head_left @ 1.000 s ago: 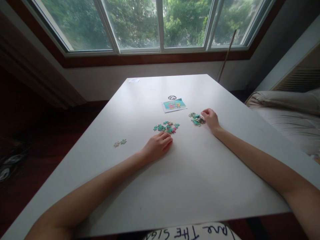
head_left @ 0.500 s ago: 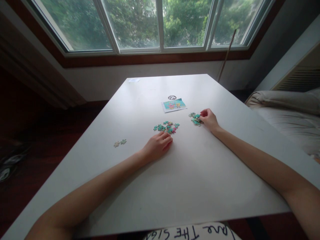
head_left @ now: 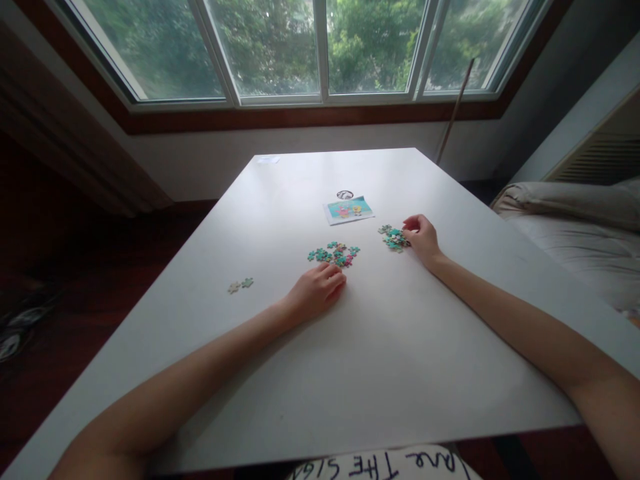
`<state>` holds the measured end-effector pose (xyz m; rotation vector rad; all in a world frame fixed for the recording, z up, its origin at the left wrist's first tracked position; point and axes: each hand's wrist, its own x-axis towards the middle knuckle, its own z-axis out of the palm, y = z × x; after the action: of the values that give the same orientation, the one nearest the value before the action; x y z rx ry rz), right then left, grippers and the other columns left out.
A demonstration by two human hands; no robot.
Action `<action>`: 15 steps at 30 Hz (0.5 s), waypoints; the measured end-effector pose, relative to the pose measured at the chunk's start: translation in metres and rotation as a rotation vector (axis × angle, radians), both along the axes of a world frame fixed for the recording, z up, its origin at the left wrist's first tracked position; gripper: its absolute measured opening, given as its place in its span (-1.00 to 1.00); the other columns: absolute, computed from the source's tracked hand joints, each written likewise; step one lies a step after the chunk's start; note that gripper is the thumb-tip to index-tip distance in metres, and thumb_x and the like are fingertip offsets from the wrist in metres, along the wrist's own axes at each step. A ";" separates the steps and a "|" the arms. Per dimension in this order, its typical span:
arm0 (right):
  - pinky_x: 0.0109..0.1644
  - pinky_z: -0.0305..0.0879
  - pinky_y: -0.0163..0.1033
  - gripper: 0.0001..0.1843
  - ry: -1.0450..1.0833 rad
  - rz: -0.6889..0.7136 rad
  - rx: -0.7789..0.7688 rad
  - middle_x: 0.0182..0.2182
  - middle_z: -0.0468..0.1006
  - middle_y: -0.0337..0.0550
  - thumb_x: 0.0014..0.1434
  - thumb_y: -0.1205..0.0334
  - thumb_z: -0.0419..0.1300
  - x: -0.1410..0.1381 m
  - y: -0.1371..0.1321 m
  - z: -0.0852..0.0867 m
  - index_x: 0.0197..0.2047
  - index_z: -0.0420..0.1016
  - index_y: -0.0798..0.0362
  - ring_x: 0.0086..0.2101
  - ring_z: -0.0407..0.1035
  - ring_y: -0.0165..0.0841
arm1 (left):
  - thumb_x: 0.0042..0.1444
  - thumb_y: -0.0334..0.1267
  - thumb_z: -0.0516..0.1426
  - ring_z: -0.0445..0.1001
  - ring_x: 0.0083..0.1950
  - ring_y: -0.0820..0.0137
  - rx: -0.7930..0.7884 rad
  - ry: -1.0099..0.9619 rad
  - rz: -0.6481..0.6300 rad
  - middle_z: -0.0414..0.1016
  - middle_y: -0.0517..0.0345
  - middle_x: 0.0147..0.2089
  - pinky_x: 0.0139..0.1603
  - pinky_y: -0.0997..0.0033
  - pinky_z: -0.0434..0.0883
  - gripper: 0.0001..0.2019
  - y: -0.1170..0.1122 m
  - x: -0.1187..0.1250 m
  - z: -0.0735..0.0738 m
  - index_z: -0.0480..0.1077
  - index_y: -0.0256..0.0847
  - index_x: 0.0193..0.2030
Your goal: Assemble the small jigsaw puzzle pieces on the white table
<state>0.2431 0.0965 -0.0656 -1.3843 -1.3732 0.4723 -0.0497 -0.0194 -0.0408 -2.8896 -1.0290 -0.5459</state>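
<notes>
My left hand (head_left: 317, 293) rests palm down on the white table (head_left: 380, 353), its fingers lying loosely curled just short of a scatter of teal and pink puzzle pieces (head_left: 334, 254). Nothing shows in it. My right hand (head_left: 421, 237) lies at the right edge of a second small pile of puzzle pieces (head_left: 394, 239), its fingertips bent together on the pieces there. A small picture card (head_left: 349, 210) lies beyond both piles.
Two joined pale pieces (head_left: 241, 285) lie apart at the left. A dark round mark (head_left: 345, 195) sits behind the card and a paper scrap (head_left: 269, 160) at the far edge. Bedding (head_left: 565, 213) lies to the right; a window runs behind.
My right hand's fingers shifted slightly over the right pile, drawing its pieces closer together. My left hand has stayed where it was.
</notes>
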 end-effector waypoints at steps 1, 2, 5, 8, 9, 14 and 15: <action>-0.27 0.29 -0.22 -0.77 0.002 0.008 0.019 -0.47 0.46 -0.25 -0.21 0.37 0.11 0.000 0.000 0.000 -0.37 0.37 0.05 -0.40 0.37 -0.34 | 0.23 -0.36 -0.05 0.34 -0.15 0.35 -0.001 0.000 -0.001 0.42 0.03 -0.18 -0.11 0.38 0.37 -0.83 0.000 0.000 0.000 0.35 -0.24 -0.23; -0.27 0.29 -0.22 -0.77 0.004 0.018 0.030 -0.45 0.48 -0.24 -0.21 0.37 0.11 0.000 0.000 0.000 -0.36 0.37 0.05 -0.38 0.38 -0.33 | 0.24 -0.36 -0.05 0.34 -0.14 0.35 -0.003 0.000 -0.003 0.42 0.03 -0.18 -0.11 0.38 0.37 -0.83 0.000 0.000 0.000 0.35 -0.24 -0.23; -0.27 0.30 -0.22 -0.75 0.050 0.072 0.019 -0.43 0.52 -0.21 -0.20 0.36 0.08 0.000 -0.001 0.000 -0.35 0.39 0.06 -0.37 0.41 -0.32 | 0.24 -0.36 -0.05 0.34 -0.14 0.34 -0.007 -0.001 -0.006 0.42 0.03 -0.18 -0.10 0.37 0.37 -0.83 0.000 0.000 0.000 0.35 -0.24 -0.22; -0.30 0.31 -0.23 -0.73 0.138 0.119 -0.019 -0.46 0.53 -0.21 -0.20 0.36 0.01 -0.001 -0.003 0.001 -0.35 0.40 0.07 -0.39 0.41 -0.33 | 0.23 -0.36 -0.05 0.35 -0.14 0.34 -0.006 -0.002 -0.005 0.42 0.03 -0.18 -0.10 0.37 0.37 -0.84 0.000 0.000 0.000 0.35 -0.24 -0.23; -0.32 0.31 -0.24 -0.73 0.159 0.119 -0.026 -0.47 0.52 -0.21 -0.20 0.36 0.00 -0.002 -0.003 0.002 -0.37 0.40 0.07 -0.40 0.41 -0.34 | 0.23 -0.36 -0.05 0.35 -0.13 0.34 -0.005 -0.004 -0.004 0.42 0.03 -0.18 -0.10 0.37 0.37 -0.84 0.000 0.000 0.000 0.35 -0.24 -0.23; -0.41 0.26 -0.29 -0.77 0.174 0.071 -0.039 -0.56 0.48 -0.24 -0.22 0.34 -0.03 -0.003 -0.005 0.007 -0.45 0.40 0.07 -0.48 0.36 -0.36 | 0.24 -0.36 -0.05 0.34 -0.13 0.35 -0.004 -0.010 -0.004 0.42 0.03 -0.19 -0.09 0.38 0.37 -0.83 0.000 -0.001 -0.001 0.35 -0.24 -0.23; -0.43 0.24 -0.30 -0.77 0.170 0.063 -0.047 -0.57 0.47 -0.24 -0.22 0.34 -0.03 -0.004 -0.005 0.007 -0.45 0.40 0.07 -0.49 0.35 -0.37 | 0.24 -0.35 -0.06 0.34 -0.13 0.35 -0.002 -0.009 -0.005 0.42 0.03 -0.18 -0.09 0.38 0.37 -0.83 0.000 -0.001 -0.001 0.35 -0.24 -0.23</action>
<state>0.2395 0.0913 -0.0586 -1.3105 -1.2767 0.6525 -0.0504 -0.0192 -0.0417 -2.8947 -1.0249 -0.5593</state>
